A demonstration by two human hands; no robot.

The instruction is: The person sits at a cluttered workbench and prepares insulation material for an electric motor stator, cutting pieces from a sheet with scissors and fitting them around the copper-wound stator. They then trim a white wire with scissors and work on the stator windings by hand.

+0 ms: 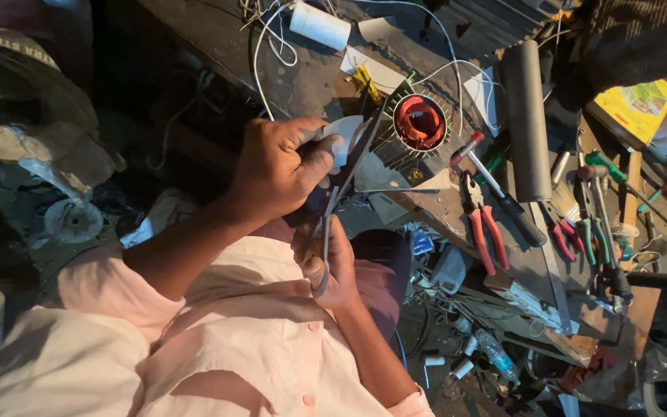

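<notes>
While cutting: left hand [283, 166] pinches white paper sheet [347, 131]; right hand [326, 262] closed through scissors [333, 208] handles.
Advice: keep sheet taut, fingers off blades, near bench [303, 85] edge.

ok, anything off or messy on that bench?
Nothing broken that I can see. The workbench is cluttered: red-handled pliers and screwdrivers lie loose, white wire trails beside the motor stator. The left hand pinches a white sheet; the right hand works scissors.
</notes>
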